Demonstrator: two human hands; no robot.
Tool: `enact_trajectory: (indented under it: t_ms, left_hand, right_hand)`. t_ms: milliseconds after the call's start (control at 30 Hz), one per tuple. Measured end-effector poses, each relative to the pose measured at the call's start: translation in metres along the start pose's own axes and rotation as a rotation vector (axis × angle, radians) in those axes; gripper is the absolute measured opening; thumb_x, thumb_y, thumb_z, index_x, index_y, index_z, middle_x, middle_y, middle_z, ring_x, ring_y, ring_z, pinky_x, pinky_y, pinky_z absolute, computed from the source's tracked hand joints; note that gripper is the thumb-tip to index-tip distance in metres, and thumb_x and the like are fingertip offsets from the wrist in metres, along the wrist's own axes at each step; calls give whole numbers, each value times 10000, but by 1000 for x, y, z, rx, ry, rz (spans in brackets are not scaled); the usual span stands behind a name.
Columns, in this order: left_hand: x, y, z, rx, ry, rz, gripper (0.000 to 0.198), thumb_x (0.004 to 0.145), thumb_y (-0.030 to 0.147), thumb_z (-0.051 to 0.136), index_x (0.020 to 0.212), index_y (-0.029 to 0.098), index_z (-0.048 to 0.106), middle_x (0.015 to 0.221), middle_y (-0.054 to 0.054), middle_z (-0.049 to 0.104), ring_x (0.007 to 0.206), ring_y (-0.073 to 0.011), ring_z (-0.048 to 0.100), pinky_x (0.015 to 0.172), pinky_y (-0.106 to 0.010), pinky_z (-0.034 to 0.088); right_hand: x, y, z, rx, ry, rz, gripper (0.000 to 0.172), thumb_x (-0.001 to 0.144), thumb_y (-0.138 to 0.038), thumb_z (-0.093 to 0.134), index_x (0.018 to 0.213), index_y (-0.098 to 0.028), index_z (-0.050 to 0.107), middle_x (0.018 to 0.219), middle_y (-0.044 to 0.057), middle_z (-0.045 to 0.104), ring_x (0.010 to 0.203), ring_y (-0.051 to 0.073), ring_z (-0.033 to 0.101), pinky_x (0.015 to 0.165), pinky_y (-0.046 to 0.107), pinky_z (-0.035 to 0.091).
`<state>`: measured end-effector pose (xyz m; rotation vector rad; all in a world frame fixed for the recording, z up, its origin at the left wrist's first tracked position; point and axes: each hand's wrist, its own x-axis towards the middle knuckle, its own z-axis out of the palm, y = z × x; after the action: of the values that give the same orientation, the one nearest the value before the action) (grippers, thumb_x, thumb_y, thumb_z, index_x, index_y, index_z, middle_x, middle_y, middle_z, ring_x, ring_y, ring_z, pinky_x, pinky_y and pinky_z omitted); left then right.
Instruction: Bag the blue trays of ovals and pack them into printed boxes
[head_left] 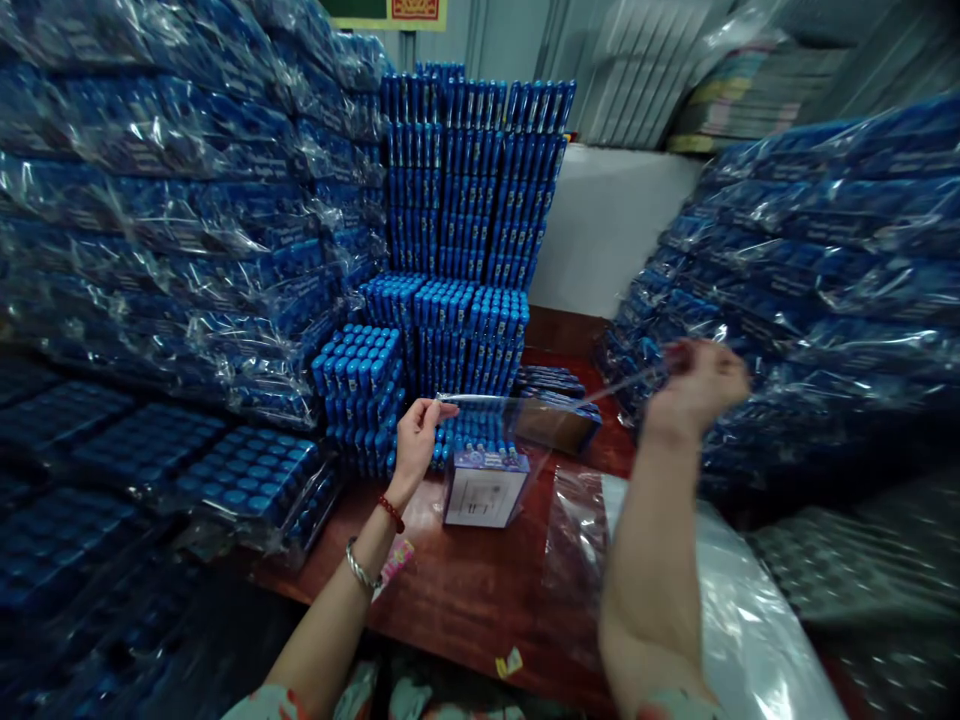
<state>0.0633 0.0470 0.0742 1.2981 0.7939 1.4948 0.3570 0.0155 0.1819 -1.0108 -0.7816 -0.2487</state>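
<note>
My left hand (420, 432) pinches one end of a clear plastic bag (547, 418), whose upper edge is pulled taut above the table. From that edge a thin clear strip (626, 382) runs up to my right hand (701, 385), which is closed on it and blurred by motion. Below the bag stands a small box (486, 497) with a white printed front and blue-capped pens along its top. Behind the bag, partly seen through it, lies a row of flat blue cartons (559, 385) with a brown side.
Blue pens (472, 335) rise in tall stacks at the back. Film-wrapped packs (210, 210) tower on the left, more wrapped packs (840, 240) on the right. Flat clear bags (574, 530) lie on the red-brown table (465, 600). A yellow scrap (510, 662) is near its front edge.
</note>
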Motion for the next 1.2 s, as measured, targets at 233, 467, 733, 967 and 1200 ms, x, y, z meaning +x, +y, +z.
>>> enact_trajectory:
  t_ms: [233,467,733,967,1200]
  left_hand:
    - [1,-10,7,-167,7,-15,267,872,408,497,787,157,533,829,-59,703,799,-180,684,827,-351,521]
    - [0,-7,12,-212,-19,-9,245,852,396,531,775,164,512,779,-38,698,741,-171,682,789,-338,525]
    - [-50,-15,4,188,-189,102,241,913,311,436,763,169,560,779,-27,653,740,-135,609,730,-247,472]
    - [-98,-42,-23,421,-444,318,212,924,176,379,938,181,590,924,-58,662,943,-157,610,902,-301,453]
    - [-92,-46,-39,479,-653,333,229,905,169,379,1015,185,579,1017,-83,652,1082,-192,569,1007,-386,422]
  right_hand:
    - [-71,-75,-112,101,-746,265,189,829,-259,499,719,-251,651,582,45,636,540,173,612,539,357,464]
    - [-225,-16,-35,-646,-1312,-448,671,717,-8,401,1367,-175,388,1437,93,373,1357,277,253,1096,579,174]
    - [-233,9,-7,-783,-1134,-372,527,724,-66,460,1243,-148,504,1223,116,543,1164,266,429,1012,425,312]
    - [-217,38,-38,-305,-899,67,588,628,-72,376,1166,-178,589,1256,79,546,1222,222,430,1047,423,308]
    - [-190,39,-48,187,-333,787,372,769,-467,399,877,-174,600,747,31,663,705,175,602,709,328,461]
